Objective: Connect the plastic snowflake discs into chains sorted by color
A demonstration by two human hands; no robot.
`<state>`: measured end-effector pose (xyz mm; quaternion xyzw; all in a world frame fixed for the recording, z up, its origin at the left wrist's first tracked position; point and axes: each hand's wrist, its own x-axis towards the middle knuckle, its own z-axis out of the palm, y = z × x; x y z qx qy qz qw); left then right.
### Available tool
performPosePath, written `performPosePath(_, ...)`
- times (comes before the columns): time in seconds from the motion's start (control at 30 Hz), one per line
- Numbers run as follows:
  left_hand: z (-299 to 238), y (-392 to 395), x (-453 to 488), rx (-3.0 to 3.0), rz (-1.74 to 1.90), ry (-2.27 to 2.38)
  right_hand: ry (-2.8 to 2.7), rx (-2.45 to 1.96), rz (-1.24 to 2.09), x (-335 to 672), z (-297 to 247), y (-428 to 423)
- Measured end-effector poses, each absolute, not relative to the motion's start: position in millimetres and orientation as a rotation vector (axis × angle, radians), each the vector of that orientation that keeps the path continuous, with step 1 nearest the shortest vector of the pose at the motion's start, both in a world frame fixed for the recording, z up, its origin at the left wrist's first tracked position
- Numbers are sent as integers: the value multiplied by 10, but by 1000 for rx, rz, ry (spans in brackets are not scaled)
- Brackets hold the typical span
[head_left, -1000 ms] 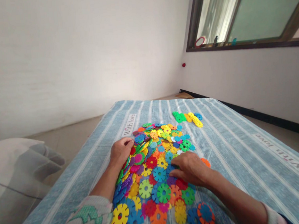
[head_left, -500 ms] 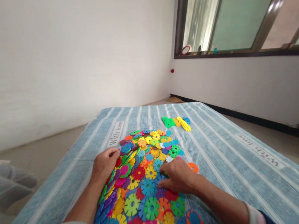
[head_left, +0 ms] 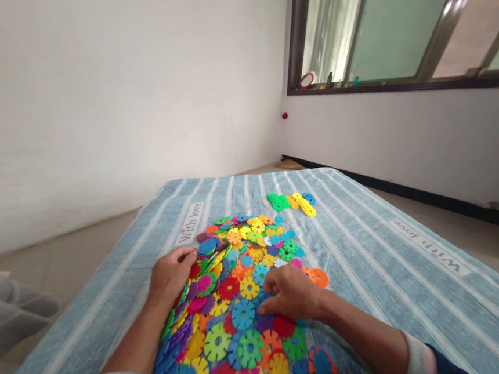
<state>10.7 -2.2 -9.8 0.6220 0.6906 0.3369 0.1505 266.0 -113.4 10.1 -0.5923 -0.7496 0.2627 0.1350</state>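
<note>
A heap of flat plastic snowflake discs (head_left: 241, 292) in many colours lies on a blue striped bed sheet (head_left: 369, 258). My left hand (head_left: 170, 275) rests on the heap's left edge, fingers curled down onto the discs with thumb and forefinger close together. My right hand (head_left: 291, 294) lies on the right side of the heap, fingers bent and pressing on blue and red discs. What either hand grips is hidden under the fingers. A small joined group of green, yellow and blue discs (head_left: 292, 202) sits apart at the far side.
White walls stand behind and to the right, with a dark-framed window (head_left: 392, 23) above. A grey pillow (head_left: 7, 313) lies off the bed's left side. The bare floor (head_left: 84, 248) shows beyond the left edge.
The camera has swung right and slightly down since one second ago. My right hand's fingers have curled in a little more on the discs. My left hand stays on the heap's edge.
</note>
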Motion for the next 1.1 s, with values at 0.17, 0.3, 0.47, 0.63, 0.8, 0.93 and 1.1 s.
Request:
performPosePath(0.17,-109,-21,104,1783,959,1990,-1856,-1567,976,2772,81,-1065)
performPosePath(0.3,-112,-23,107,1775,943,1997,-1748,-1553,881,2984,147,-992)
performPosePath(0.47,-132,-6,104,1784,935,1996,-1705,-1740,692,3368,266,-906)
performPosePath(0.63,-156,12,93,1787,938,1994,-1713,-1881,528,3597,241,-828)
performPosePath(0.8,-167,21,90,1801,950,2002,-1663,-1856,659,3657,156,-771)
performPosePath(0.93,-139,-1,105,1805,953,2003,-1651,-1907,604,3746,142,-745)
performPosePath(1.1,-122,-17,108,1808,951,2000,-1786,-2093,504,3827,155,-736)
